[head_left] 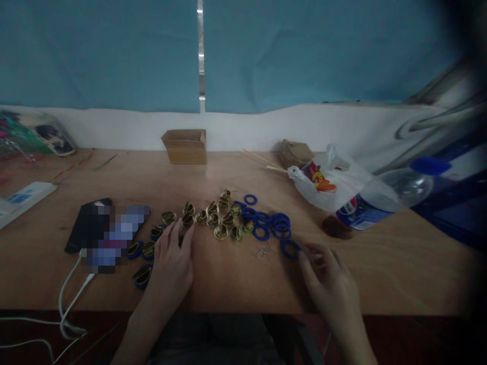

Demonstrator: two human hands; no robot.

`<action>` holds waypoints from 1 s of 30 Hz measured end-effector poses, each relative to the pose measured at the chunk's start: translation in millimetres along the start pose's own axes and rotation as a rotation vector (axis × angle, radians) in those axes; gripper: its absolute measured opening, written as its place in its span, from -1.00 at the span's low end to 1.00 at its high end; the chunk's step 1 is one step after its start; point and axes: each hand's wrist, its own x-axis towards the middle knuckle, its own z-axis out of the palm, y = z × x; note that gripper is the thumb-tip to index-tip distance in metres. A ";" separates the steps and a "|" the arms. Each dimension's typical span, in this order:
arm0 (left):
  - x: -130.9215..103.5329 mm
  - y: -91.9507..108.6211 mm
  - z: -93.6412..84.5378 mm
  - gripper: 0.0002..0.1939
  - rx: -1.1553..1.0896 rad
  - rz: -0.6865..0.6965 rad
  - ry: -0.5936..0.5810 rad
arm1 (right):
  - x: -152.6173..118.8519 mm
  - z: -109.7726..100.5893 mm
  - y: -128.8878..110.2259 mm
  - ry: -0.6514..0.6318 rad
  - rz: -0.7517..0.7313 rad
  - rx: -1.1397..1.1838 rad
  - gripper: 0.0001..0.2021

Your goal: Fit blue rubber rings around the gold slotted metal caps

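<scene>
My left hand (173,261) is over the middle-left of the table, its fingertips around a small round brass-coloured piece (187,220) with a raised strip across it. Several like pieces (220,231) lie in a cluster to its right. Near my left wrist are brass pieces set in blue rings, one of them a ringed piece (143,277) close to the forearm. At the right, my right hand (332,281) has its thumb and fingers closed at the edge of a blue ring (290,249). More loose blue rings (262,233) lie between the hands, some overlapping.
Two phones (89,225) with white cables (70,279) lie at left. An open cardboard box (186,152) stands by the wall. A white plastic bag (323,190) and a blue-capped bottle (391,195) are at right. Fine wire-like strands (263,251) lie near the rings.
</scene>
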 end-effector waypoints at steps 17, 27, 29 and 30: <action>43.1 50.3 28.9 -0.82 -0.391 -0.076 -0.100 | -2.2 4.6 -3.3 -0.038 0.053 0.137 -0.55; 19.5 43.3 7.8 -0.77 -0.786 -0.129 -0.015 | -12.5 -0.8 -34.0 0.100 0.151 0.537 -0.50; 6.9 42.6 4.6 -0.78 -1.029 -0.182 -0.003 | -16.5 -1.2 -47.0 0.058 0.166 0.604 -0.54; 0.9 43.4 3.1 -0.79 -1.138 -0.232 0.001 | -19.4 -0.2 -53.9 0.029 0.152 0.631 -0.57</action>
